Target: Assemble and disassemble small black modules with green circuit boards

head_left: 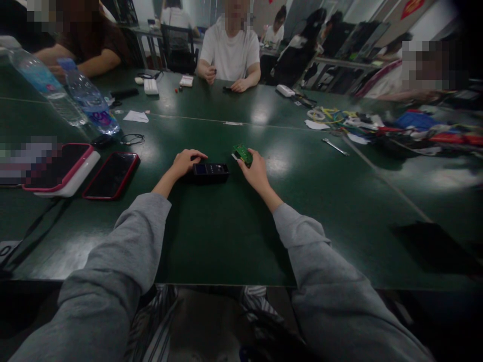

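On the green table, a black box-shaped device [210, 172] with a small screen and buttons on top lies in front of me. At its left end is my left hand [185, 163], fingers bent over the device's far left corner; whether it grips or only touches is hard to tell. To the right of the device, my right hand [255, 168] pinches a green circuit board [243, 154] between thumb and fingers. The board is tilted, with a white part on its lower left edge. A small gap separates the board from the device.
Left are a phone with a red edge [112, 176], a red-and-white case [64, 168] and two bottles [92, 103]. A wrench [335, 147] and heaped cables [354, 120] lie right. A dark flat object [433, 244] is near right. A person sits opposite.
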